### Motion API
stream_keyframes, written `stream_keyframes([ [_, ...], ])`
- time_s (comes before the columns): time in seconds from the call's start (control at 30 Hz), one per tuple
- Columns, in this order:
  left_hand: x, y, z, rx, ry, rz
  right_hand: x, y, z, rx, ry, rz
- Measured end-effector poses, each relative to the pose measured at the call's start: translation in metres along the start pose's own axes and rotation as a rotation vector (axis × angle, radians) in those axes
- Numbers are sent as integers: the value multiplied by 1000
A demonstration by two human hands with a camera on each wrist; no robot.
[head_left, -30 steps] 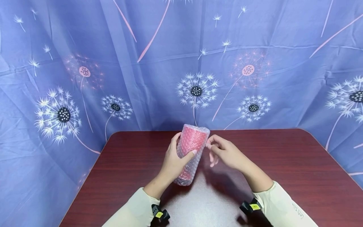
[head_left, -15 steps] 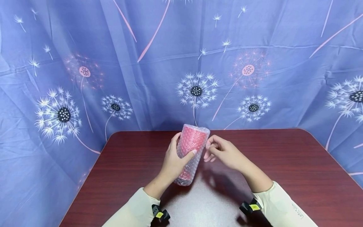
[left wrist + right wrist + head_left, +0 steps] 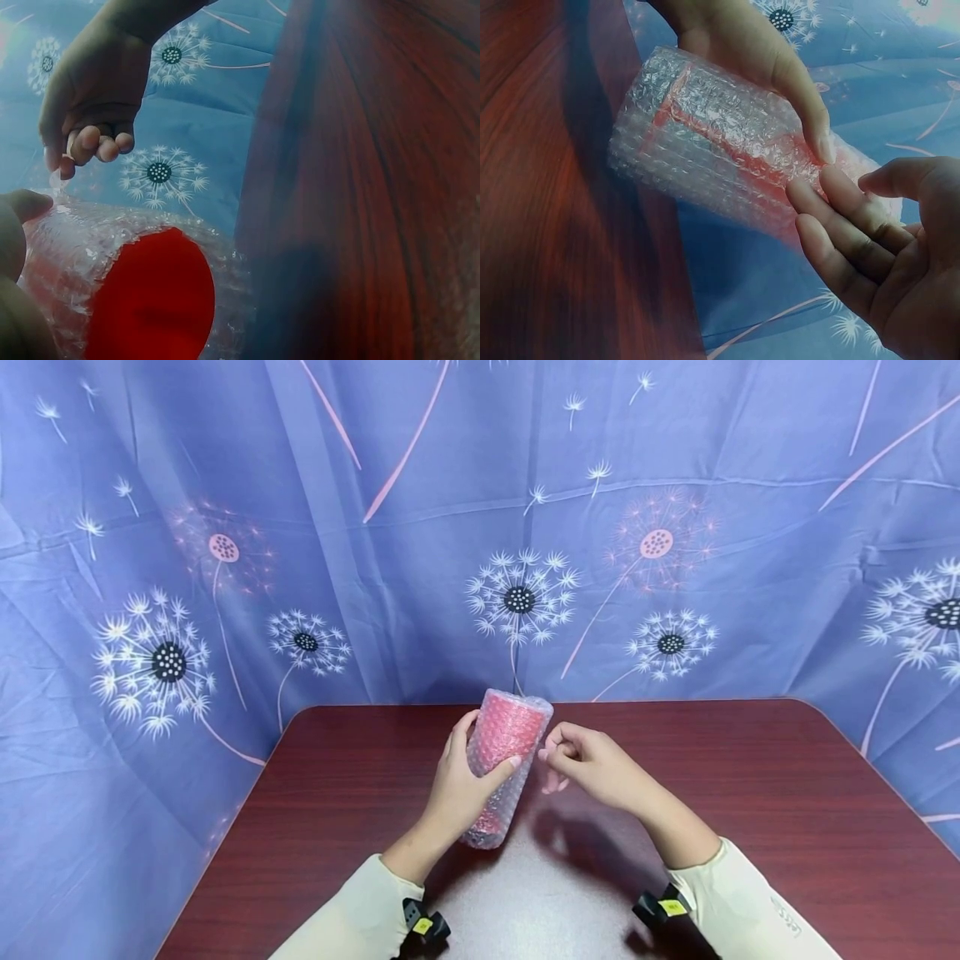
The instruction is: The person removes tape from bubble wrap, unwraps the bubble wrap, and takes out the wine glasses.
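A red cylinder [image 3: 157,292] lies rolled in clear bubble wrap [image 3: 513,727], tilted, with its top leaning right in the head view. My left hand [image 3: 459,789] grips the roll from the left, thumb across its front. At the roll's right side is my right hand [image 3: 596,766], thumb and index finger brought together near the upper part. The left wrist view shows these fingertips pinching a small clear piece [image 3: 58,182] that rises from the wrap. In the right wrist view, the other fingers of that hand extend loosely beside the wrap.
The dark red wooden table [image 3: 750,777] spreads under both hands, with a bright glare in front. A blue curtain [image 3: 420,568] with dandelion prints hangs right behind its far edge. A black wrist device [image 3: 663,906] sits at each cuff.
The right hand's lower fingers curl in and then loosen a little, while its thumb and index finger stay near the roll's side. The left hand holds the roll almost still.
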State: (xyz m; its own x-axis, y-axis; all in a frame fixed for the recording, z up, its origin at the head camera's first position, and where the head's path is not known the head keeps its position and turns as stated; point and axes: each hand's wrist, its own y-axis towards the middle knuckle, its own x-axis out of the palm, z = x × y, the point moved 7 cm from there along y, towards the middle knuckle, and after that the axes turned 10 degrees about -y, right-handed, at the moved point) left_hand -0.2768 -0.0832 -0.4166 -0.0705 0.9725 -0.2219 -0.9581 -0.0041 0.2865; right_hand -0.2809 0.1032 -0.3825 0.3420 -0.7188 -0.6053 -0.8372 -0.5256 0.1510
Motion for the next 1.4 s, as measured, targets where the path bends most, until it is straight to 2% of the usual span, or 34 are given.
stream_keyframes([
  [0.4,4,0,-3,-10,26,-42,4,2,3,25,87,-39],
  [0.7,4,0,-4,0,28,-34,6,0,1,13,89,-56],
  [1.0,3,0,-2,5,13,-30,5,1,5,18,44,-32],
  [1.23,3,0,-3,-1,12,-31,-4,-1,1,-19,-110,63],
  [1.4,3,0,-3,-17,18,-40,-2,0,1,-22,-71,41],
])
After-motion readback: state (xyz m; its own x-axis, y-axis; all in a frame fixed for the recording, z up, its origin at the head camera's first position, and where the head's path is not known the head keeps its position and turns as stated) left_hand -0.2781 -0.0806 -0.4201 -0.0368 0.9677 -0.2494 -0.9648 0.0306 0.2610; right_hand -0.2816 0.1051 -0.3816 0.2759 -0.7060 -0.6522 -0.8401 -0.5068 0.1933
